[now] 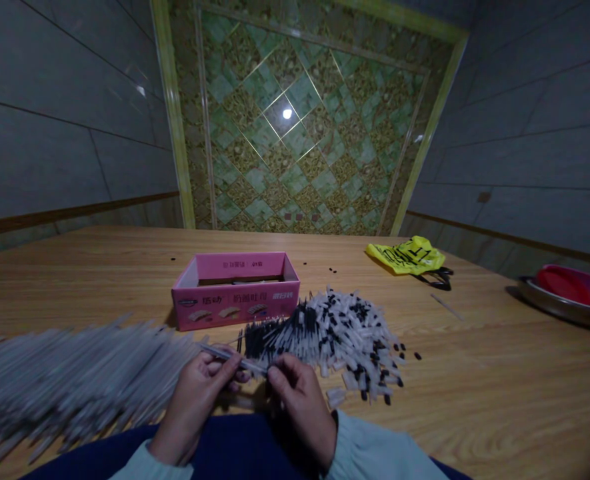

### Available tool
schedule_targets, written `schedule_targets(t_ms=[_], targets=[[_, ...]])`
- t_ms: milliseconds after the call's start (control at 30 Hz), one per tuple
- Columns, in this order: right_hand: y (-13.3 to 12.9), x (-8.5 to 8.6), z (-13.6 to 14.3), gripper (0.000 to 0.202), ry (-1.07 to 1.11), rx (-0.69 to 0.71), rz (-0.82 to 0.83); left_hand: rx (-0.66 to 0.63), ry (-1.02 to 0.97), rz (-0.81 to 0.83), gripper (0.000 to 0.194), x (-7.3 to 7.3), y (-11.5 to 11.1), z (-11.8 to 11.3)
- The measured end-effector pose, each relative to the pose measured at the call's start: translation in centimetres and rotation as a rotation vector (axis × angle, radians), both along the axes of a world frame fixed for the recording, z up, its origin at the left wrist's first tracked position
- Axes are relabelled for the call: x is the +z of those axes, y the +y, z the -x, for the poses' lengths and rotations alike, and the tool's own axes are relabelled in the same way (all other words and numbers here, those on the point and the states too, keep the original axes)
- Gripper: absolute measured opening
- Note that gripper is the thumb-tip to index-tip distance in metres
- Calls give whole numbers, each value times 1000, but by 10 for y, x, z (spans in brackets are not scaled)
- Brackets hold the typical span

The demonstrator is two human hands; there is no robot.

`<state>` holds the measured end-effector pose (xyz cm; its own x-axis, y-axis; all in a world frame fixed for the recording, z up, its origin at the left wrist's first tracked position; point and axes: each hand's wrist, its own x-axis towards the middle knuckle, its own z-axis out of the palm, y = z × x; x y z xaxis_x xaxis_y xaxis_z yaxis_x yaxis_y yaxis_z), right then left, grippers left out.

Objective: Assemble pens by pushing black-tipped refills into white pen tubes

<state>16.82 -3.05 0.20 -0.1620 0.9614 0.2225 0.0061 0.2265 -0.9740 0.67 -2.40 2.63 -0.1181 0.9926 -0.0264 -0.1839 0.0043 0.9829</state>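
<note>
My left hand [199,393] is closed around a slim, clear pen barrel [245,363], held slanting above the table near my lap. Pinched at the barrel's right end are the fingers of my right hand [299,397]; a dark bit shows there, too small to name. To the left lies a wide heap of similar translucent barrels [85,373]. Just beyond my right hand spreads a pile of small white and black pen parts [345,333], with dark rods bunched on its left side. Several loose black pieces [417,356] lie at the pile's right edge.
Behind the piles stands an open pink cardboard box [235,308] with something inside. A yellow plastic bag [407,257] lies far right, near a thin pen-like stick [447,307]. At the right edge sits a metal pan [549,303] holding a red item [569,283]. Tiled walls surround the wooden table [499,373].
</note>
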Motion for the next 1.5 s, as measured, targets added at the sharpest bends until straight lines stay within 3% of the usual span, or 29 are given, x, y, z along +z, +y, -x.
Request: schedule_targets(t_ms=[200,333,500,633,833,1000,1200,1333,1500], targets=[[-1,0,1,42,26,58,54,-19,8,0,36,0,3,1],[1,-2,1,32,16,-21,0,-1,13,8,36,-1,2,2],[0,-2,1,42,13,62,46,-10,3,2,36,0,1,2],[0,1,1,34,16,0,-8,-6,-3,-11,37,1,1,0],[1,-1,2,45,28,95,84,-16,1,3,40,3,2,-1],[-2,3,1,36,46,9,7,-4,-2,1,38,5,1,-2],[-1,0,4,42,45,84,87,-25,1,-7,35,5,0,-3],[2,3,-2,35,-110,-11,4,-7,4,22,36,2,2,0],[19,20,-30,9,-642,-273,-325,-8,-35,11,35,3,3,2]])
